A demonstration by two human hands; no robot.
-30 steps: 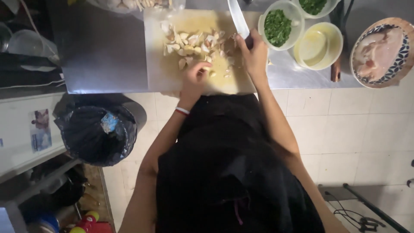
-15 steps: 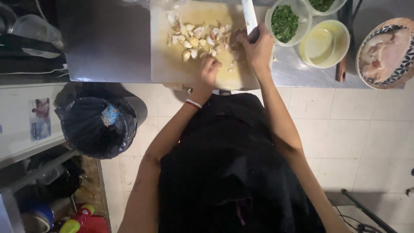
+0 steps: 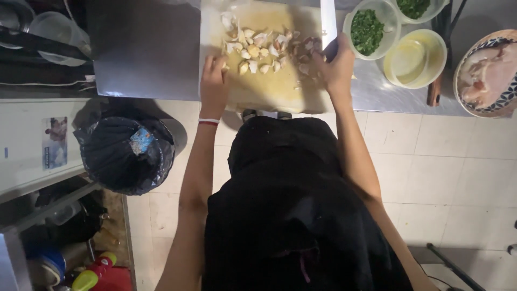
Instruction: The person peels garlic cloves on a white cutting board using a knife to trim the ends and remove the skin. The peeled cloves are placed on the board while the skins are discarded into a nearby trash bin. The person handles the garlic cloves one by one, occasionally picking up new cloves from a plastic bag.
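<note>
Left hand (image 3: 214,81) now lies flat with fingers together on the nine o'clock edge of the pale cutting board (image 3: 269,91), having slid outward from the garlic cloves (image 3: 258,51) it touched half a second ago. Right hand (image 3: 336,67) stays clenched around the knife (image 3: 327,21) handle at three o'clock, blade pointing to twelve. Cloves and skins sit heaped at the board's centre, a bowl of chopped herbs (image 3: 369,29) just beyond the blade.

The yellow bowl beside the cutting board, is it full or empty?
Empty: the yellow bowl shows only its bare inside, no food.
</note>
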